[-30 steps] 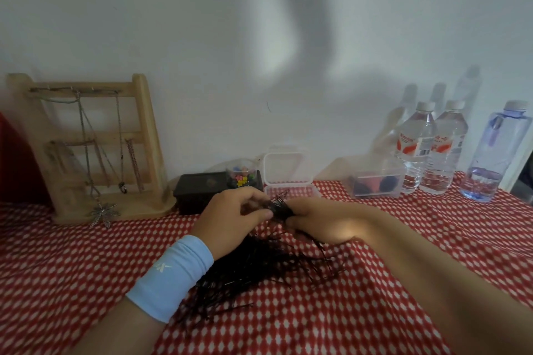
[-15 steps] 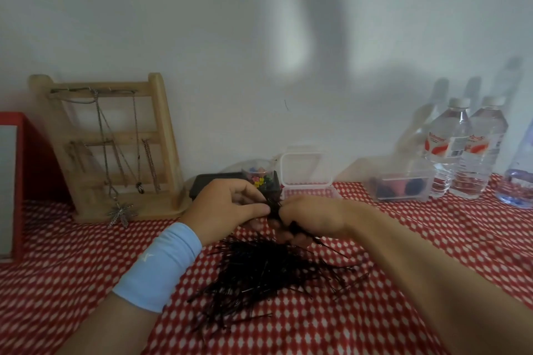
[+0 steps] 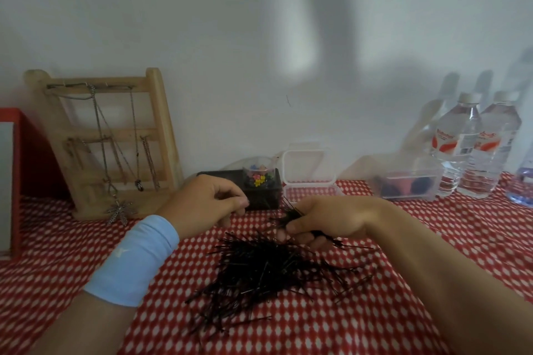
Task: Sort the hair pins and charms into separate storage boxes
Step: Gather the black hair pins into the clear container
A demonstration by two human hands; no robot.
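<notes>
- head view: the right hand (image 3: 331, 220) grips a bundle of hair pins (image 3: 291, 214), fingers curled round it, the ends fanning out toward the wall.
- the left hand (image 3: 206, 204) hovers just to the left, apart from the bundle, thumb and forefinger drawn close. whether a single pin sits between them i cannot tell.
- below both hands lies the big pile of hair pins (image 3: 271, 271), loose and criss-crossed on the red checked tablecloth (image 3: 346, 326).
- the open clear box (image 3: 310, 189) waits just beyond the right hand, lid tipped up against the wall. it looks like the likely home for the pins.
- beside it, the coloured charms (image 3: 257, 177) sit in a small clear jar, at the black box (image 3: 264, 199).
- judging by that pile, most of the sorting is left to do.
- the risks:
  - the bundle is splayed, so a loose squeeze could shed pins on the way to the box.
  - crossed ends could catch on the box rim and spring back out.
  - the jar of charms stands close to the path, and a knuckle could tip it and mix the two lots.
</notes>
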